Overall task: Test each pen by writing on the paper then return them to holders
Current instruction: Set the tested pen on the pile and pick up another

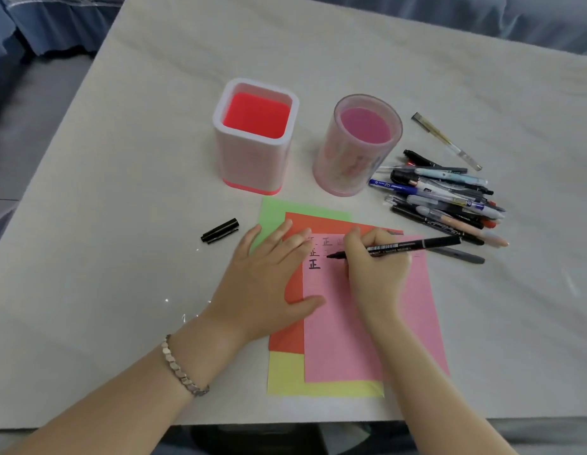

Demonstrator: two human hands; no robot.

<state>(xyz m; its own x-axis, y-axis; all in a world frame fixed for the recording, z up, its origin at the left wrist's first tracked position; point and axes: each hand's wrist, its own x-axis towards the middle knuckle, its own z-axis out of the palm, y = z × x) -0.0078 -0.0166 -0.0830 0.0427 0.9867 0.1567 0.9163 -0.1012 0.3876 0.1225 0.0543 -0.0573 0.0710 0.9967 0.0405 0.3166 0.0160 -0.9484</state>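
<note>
Light: even, diffuse, moderately bright, with a cool grey cast; its direction cannot be told.
Shadows: faint and soft-edged, close under the left hand (262,290) and right hand (377,277).
Glare: a few small white glints on the table (121,257), left of the left wrist.
Sharpness: soft overall, with compression smear; the right hand and its black pen (400,247) are slightly motion-blurred.
Distortion: wide-angle; the table edges bow and the forearms stretch toward the bottom corners.
Corners: the upper left is dimmer.
</note>
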